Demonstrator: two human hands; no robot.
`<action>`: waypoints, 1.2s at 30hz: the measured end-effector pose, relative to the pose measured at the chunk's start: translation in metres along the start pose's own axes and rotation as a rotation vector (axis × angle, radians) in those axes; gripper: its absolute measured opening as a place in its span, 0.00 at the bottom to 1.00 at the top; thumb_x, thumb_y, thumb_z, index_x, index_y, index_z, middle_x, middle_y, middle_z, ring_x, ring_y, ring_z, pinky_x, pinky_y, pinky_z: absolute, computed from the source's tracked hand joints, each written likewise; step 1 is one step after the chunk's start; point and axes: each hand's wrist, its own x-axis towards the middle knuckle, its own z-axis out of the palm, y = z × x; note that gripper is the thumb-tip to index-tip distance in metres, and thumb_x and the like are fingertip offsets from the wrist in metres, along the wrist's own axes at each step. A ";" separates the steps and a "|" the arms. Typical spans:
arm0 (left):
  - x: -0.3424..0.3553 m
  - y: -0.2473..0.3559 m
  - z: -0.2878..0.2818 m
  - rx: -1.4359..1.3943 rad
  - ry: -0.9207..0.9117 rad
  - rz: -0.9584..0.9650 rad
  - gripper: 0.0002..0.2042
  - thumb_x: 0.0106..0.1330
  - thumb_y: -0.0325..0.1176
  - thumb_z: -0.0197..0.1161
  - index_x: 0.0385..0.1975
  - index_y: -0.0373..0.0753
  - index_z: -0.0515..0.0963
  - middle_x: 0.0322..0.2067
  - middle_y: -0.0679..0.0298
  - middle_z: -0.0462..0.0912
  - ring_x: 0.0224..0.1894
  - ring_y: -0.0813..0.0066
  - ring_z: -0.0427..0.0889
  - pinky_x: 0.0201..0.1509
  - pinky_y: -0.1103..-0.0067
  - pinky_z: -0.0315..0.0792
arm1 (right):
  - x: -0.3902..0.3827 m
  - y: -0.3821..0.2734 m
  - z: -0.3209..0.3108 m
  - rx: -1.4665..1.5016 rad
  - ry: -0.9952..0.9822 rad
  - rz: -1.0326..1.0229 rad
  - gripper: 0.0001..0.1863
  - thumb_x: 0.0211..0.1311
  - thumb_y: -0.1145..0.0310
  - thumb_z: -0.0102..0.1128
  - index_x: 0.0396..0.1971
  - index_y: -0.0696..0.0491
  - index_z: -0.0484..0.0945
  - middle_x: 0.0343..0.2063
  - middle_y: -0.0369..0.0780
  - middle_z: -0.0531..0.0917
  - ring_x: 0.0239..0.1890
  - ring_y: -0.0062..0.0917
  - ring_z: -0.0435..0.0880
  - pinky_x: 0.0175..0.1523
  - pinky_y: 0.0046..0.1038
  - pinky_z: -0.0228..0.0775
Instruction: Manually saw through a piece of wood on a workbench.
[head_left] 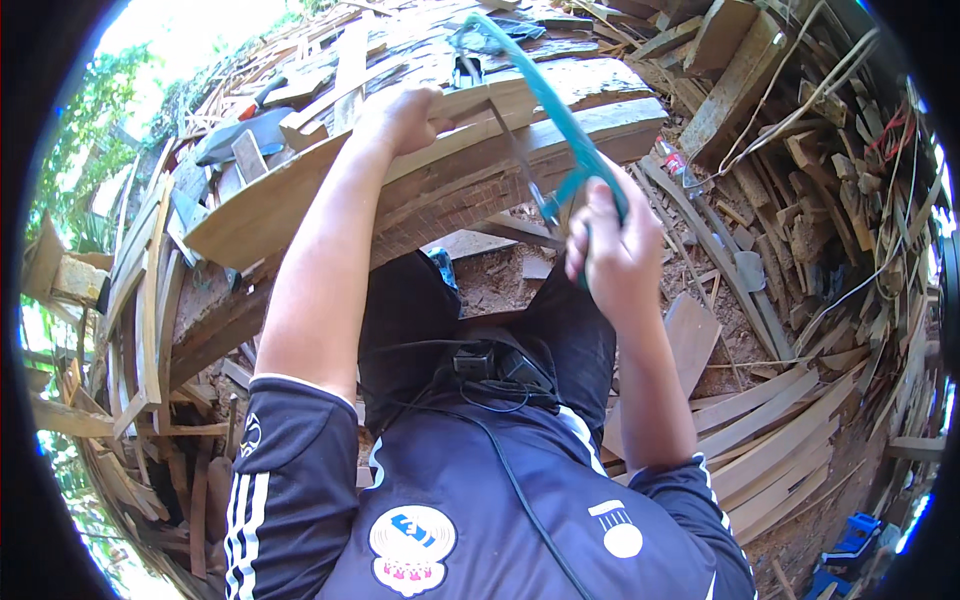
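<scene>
Teal-framed bow saw (552,100) is in your right hand (615,225), fingers wrapped tight around it. Your left hand (402,118) is curled firmly on the plank (265,205), which runs under that wrist and pokes out past the fingertips. The blade (518,152) looks to cross it just right of those left fingers; it's blurry, so can't tell if the teeth are biting.

For a cleaner cut, I'd shift the left fingers, thumb especially, further from the blade and lean down so the plank stays flat on the thick beam (440,190) just nearer you than those fingers. Long easy strokes, wrist in line, lighter pressure towards the end so it doesn't splinter.

Headcount: two hands, one saw, one blade, one plank held, one beam right below it. One red-handled tool (265,92) beyond and left of your left fingers. Light wooden slats (775,430), nearer you and right of your right fingers: several, overlapping too much to count.
</scene>
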 end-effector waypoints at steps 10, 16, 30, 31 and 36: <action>-0.004 0.015 -0.006 0.106 -0.010 -0.034 0.18 0.66 0.44 0.65 0.52 0.43 0.81 0.49 0.53 0.85 0.53 0.54 0.84 0.56 0.63 0.78 | 0.057 0.049 0.043 -0.113 0.216 -0.179 0.16 0.72 0.71 0.53 0.55 0.63 0.76 0.23 0.40 0.80 0.21 0.21 0.77 0.29 0.28 0.70; -0.003 0.021 -0.013 0.146 -0.052 -0.014 0.19 0.66 0.50 0.63 0.51 0.46 0.81 0.47 0.53 0.86 0.52 0.53 0.84 0.55 0.59 0.77 | -0.043 0.002 0.006 0.134 0.181 0.066 0.16 0.74 0.74 0.50 0.57 0.61 0.76 0.29 0.38 0.83 0.18 0.12 0.73 0.25 0.17 0.67; 0.008 0.020 -0.006 0.126 -0.034 -0.033 0.16 0.60 0.35 0.64 0.48 0.42 0.84 0.47 0.52 0.86 0.51 0.56 0.86 0.53 0.63 0.81 | 0.070 0.045 0.037 -0.135 0.220 -0.112 0.12 0.71 0.72 0.52 0.47 0.62 0.80 0.24 0.47 0.81 0.23 0.30 0.80 0.32 0.33 0.70; 0.004 0.011 0.003 0.092 0.026 -0.039 0.15 0.60 0.35 0.64 0.47 0.42 0.84 0.47 0.52 0.86 0.51 0.56 0.86 0.53 0.63 0.81 | 0.074 0.039 0.045 -0.136 0.194 -0.104 0.12 0.71 0.71 0.52 0.47 0.61 0.80 0.24 0.48 0.81 0.24 0.32 0.81 0.33 0.33 0.70; -0.011 0.022 -0.024 0.160 -0.044 -0.017 0.16 0.62 0.37 0.64 0.49 0.41 0.83 0.47 0.51 0.85 0.51 0.56 0.85 0.55 0.63 0.80 | -0.033 0.052 0.014 -0.072 0.271 -0.334 0.15 0.72 0.74 0.51 0.53 0.64 0.77 0.40 0.43 0.86 0.41 0.27 0.85 0.52 0.29 0.75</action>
